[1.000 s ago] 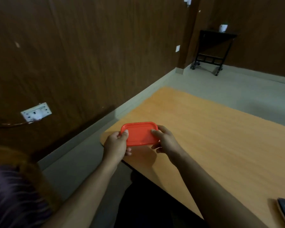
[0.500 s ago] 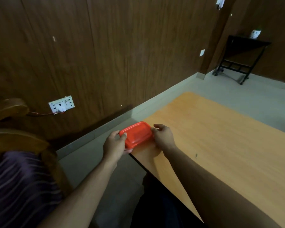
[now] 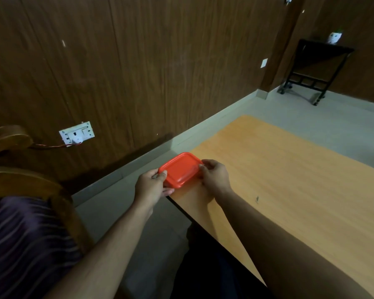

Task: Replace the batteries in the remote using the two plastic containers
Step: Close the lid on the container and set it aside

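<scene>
Both hands hold a red-lidded plastic container (image 3: 181,170) at the near left corner of the orange wood-grain counter (image 3: 289,180). The left hand (image 3: 152,186) grips its left end, thumb laid on top of the lid and the other fingers (image 3: 167,192) curled beneath, so the fingers are clamped on the container. The right hand (image 3: 214,176) takes the right end, thumb on the lid's edge and the fingers wrapped round the far side, likewise closed on it. The container is tilted slightly and overhangs the counter's corner; whether its base touches the counter cannot be told. The lid is plain, with no brand, label or writing that can be read.

On the dark wood-panelled wall (image 3: 138,72) to the left sits a white socket plate (image 3: 77,133) with a reddish cord (image 3: 50,145) plugged in. A wooden chair back (image 3: 20,180) stands at the left edge. Far off, a black wheeled stand (image 3: 317,67) stands on the grey floor (image 3: 311,117) and carries a small white object, too blurred to name.
</scene>
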